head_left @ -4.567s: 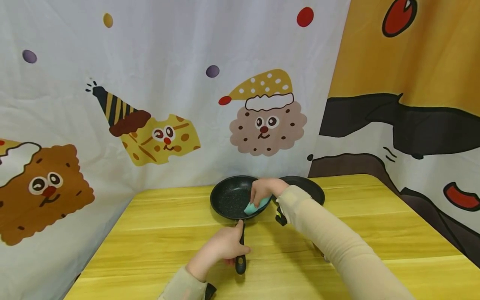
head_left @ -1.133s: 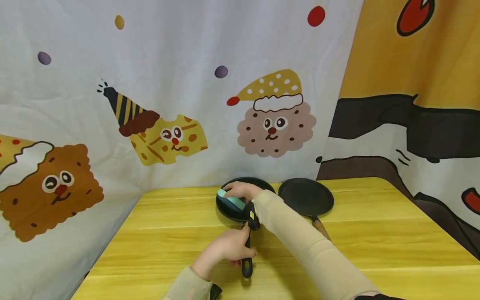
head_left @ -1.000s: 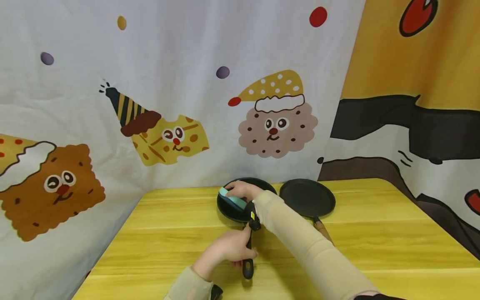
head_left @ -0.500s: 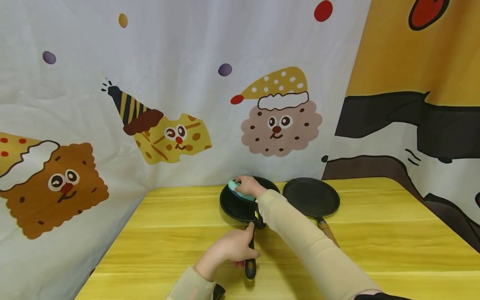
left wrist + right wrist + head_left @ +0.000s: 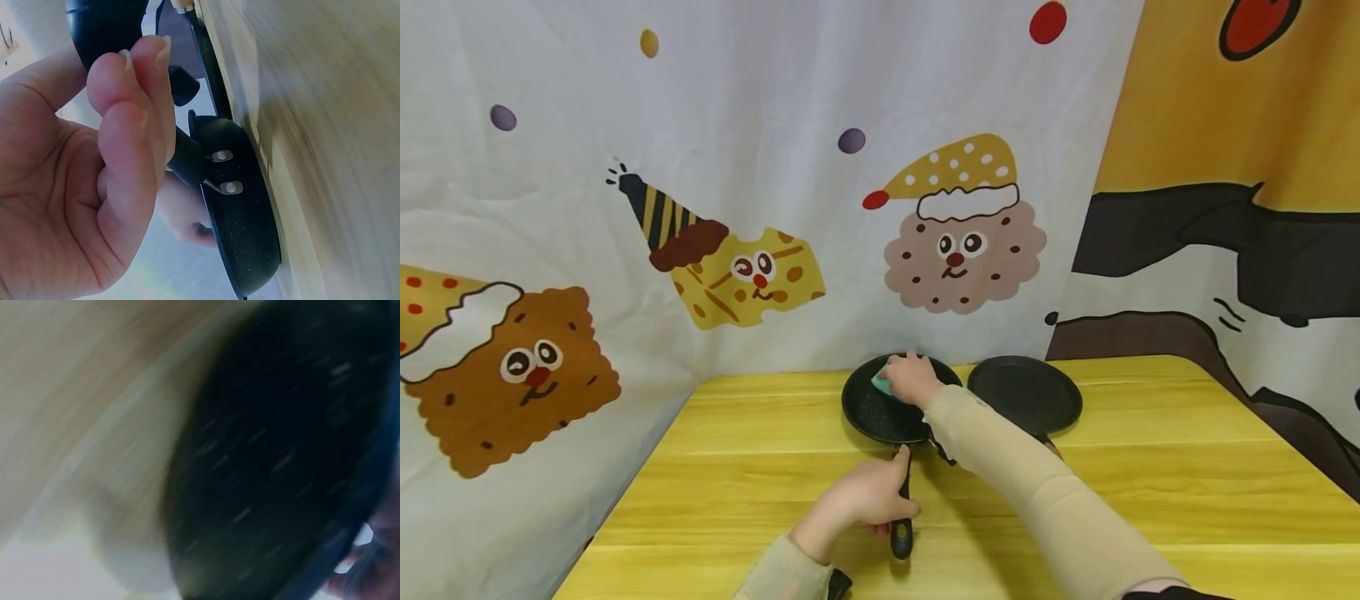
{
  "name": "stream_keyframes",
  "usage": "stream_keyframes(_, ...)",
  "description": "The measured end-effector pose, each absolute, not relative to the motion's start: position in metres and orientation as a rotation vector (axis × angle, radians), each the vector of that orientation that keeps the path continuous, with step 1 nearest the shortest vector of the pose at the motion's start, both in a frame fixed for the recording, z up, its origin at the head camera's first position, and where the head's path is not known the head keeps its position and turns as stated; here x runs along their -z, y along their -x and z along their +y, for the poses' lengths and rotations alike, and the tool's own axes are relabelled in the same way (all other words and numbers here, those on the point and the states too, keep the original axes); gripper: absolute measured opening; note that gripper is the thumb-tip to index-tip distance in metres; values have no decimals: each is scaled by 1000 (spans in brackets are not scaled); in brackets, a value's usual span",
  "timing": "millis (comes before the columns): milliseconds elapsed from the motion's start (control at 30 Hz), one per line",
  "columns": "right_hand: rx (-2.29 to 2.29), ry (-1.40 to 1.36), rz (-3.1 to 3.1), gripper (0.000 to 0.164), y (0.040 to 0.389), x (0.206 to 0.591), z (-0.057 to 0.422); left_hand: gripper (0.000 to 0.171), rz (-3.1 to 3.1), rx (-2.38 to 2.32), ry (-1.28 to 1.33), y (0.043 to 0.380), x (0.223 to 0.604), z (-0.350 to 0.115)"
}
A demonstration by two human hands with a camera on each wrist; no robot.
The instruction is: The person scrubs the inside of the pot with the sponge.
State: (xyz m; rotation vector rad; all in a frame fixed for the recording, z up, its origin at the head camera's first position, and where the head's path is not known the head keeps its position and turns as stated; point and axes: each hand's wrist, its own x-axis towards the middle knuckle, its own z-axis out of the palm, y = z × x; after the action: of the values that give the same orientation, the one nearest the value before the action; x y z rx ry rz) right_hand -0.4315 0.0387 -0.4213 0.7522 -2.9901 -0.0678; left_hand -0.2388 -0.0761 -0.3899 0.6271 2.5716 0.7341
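Yellow table point(image 5: 752, 467): sponge point(image 5: 881, 382) now farther back.

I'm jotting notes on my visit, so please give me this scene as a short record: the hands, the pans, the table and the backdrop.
Left hand: grips the black handle of the frying pan
Right hand: holds a teal pad inside that pan
Second pan: flat, black, to the first one's right, mostly uncovered
Table: yellow, wood-grained
Backdrop: hanging cloth, cartoon-printed
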Motion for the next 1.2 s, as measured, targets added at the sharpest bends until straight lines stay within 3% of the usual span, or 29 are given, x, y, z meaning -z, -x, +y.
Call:
stream_keyframes(433, 267, -908, -2937, 51, 431, 432, 62, 84, 2589, -746, -598, 240, 397, -76)
stream_keyframes(800, 737, -861, -2771, 46, 430, 441, 62, 79, 2597, -755, -561, 233, 399, -73)
stream_keyframes(1200, 954, -767, -2674, 36, 429, 434, 59, 73, 2748, -559, -670, 228, 392, -65)
